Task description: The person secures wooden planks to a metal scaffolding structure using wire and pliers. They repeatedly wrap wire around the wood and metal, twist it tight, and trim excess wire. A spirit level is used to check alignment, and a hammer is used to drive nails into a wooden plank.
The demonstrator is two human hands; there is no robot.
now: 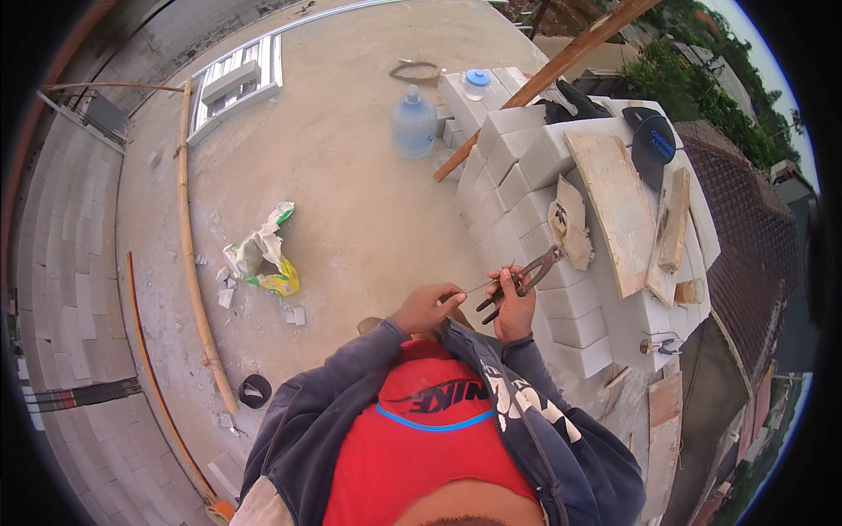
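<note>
In front of my chest both hands are raised and close together. My right hand [514, 309] is closed around the dark handles of a pair of pincers [542, 261], whose jaws point away toward the block stack. A thin wire [478, 287] runs between my two hands. My left hand [427, 309] is closed, pinching the wire's near end between thumb and fingers. The wire's other end meets the fingers of my right hand; whether it is gripped there is hard to make out.
To my right stands a stack of white blocks [579, 326] bearing planks [614, 210], a cap [651, 145] and a crumpled bag [570, 223]. A wooden pole [561, 66] leans across it. A water jug [413, 124], torn sack [266, 254] and bamboo pole [195, 263] are on the concrete floor.
</note>
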